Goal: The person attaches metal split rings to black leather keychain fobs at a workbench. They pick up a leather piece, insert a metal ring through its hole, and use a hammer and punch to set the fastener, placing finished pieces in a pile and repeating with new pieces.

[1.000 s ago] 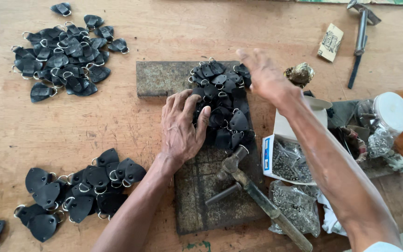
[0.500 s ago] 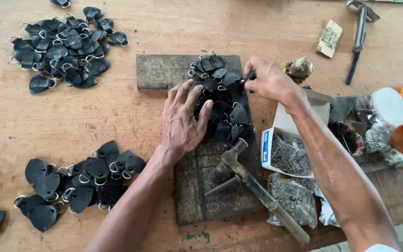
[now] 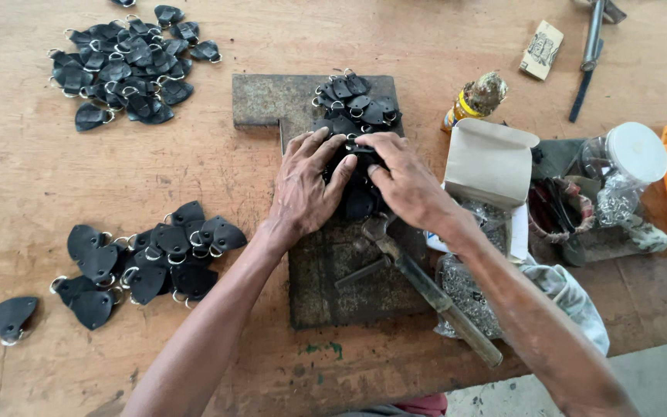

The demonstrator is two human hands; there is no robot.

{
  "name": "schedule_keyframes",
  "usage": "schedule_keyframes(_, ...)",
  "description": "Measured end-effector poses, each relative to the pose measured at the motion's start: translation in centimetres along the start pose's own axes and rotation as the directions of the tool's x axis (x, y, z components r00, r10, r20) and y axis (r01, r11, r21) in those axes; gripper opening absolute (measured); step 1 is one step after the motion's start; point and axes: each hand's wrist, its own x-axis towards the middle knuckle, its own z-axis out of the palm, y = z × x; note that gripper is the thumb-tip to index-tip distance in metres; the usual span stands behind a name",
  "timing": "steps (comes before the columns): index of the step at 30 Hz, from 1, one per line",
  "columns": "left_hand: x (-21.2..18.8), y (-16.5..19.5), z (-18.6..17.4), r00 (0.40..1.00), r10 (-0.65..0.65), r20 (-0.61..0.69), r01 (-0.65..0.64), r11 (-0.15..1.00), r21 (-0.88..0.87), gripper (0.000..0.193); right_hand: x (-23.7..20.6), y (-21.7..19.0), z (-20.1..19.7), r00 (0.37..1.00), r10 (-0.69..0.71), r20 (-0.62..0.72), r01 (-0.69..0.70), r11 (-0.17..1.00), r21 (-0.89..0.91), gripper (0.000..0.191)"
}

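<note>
Matt black leather tabs (image 3: 353, 108), rusty rough metal plate (image 3: 272, 100), worn wooden table (image 3: 40, 177).

Bright, even daylight, soft shadows, sharp focus, slight wide-angle stretch at the edges.
</note>
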Motion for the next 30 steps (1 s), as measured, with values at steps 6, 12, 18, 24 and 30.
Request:
schedule_keyframes(6, -2.9, 0.4, -0.8, 0.998, -0.059, 0.02, 0.061, 0.99, -0.126, 0.053, -2.7, -0.4, -1.2, 0.999, 0.034, 0.016, -0.035, 0.998, 0.042, 0.051)
schedule_keyframes(12, -6.2, 1.2, -0.4, 0.984, 0.158, -0.08, -0.153, 0.986, 0.067, 0.045, -4.1, -2.0, -1.3, 1.0, -0.003, 0.002, 0.003, 0.992, 0.129, 0.052)
schedule_keyframes(18, -8.1, 2.1, 0.5, 0.964, 0.262, -0.049, -0.25, 0.953, 0.174, 0.035, -8.6, -5.2, -3.3, 0.995, 0.094, -0.019, -0.091, 0.988, 0.125, 0.044)
schedule_keyframes(24, -7.7, 2.5, 0.1, 0.991, 0.132, 0.005, -0.132, 0.989, 0.063, 0.015, -14.2, -6.1, -3.8, 0.996, 0.082, -0.046, -0.08, 0.996, 0.038, 0.037)
schedule_keyframes(30, -9.0, 6.2, 0.7, 0.975, 0.214, -0.067, -0.224, 0.936, -0.272, 0.025, -19.1, -3.4, -6.1, 0.939, 0.319, -0.128, -0.335, 0.933, -0.136, 0.023)
